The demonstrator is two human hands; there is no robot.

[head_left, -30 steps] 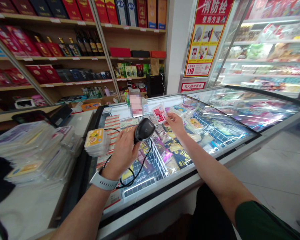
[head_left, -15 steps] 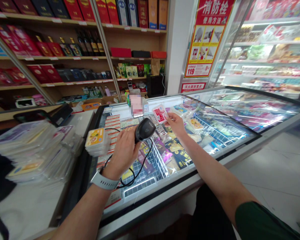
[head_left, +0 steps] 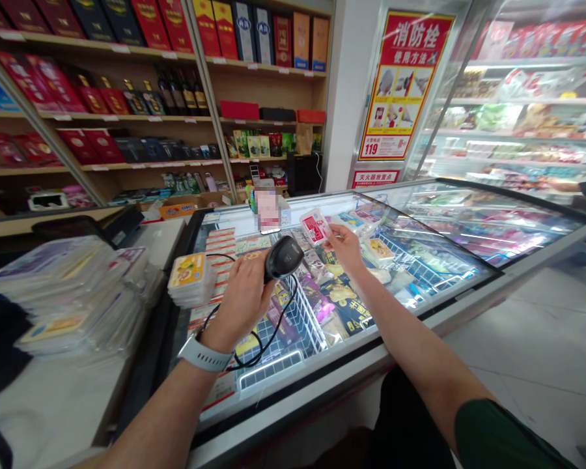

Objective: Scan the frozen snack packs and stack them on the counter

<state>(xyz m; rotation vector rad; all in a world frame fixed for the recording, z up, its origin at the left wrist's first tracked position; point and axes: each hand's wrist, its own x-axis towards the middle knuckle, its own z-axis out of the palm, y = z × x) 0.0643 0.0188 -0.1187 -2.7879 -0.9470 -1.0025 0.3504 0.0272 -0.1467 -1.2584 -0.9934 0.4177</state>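
Note:
My left hand (head_left: 241, 293), with a grey watch band at the wrist, is wrapped round a black handheld scanner (head_left: 284, 257) above the glass-topped freezer (head_left: 361, 365). The scanner's black cable loops over the glass below. My right hand (head_left: 346, 246) pinches the edge of a small red and white package (head_left: 315, 228), held up in front of the scanner's head with a gap between them. Left of my left hand, a stack of packs with a yellow label (head_left: 188, 273) stands on the freezer's edge. A propped phone (head_left: 268, 212), its screen blurred, is behind the scanner.
Piles of clear flat packs (head_left: 78, 293) stand on the white counter (head_left: 43, 404) at the left. Shelves (head_left: 141, 117) of boxes and bottles line the back. A lit display case (head_left: 527, 111) is at the right, where another person's arm (head_left: 566, 185) shows at the edge.
The view has tilted slightly upward. Both hands hold the same things in nearly the same places. More of the other person's arm shows at the right edge.

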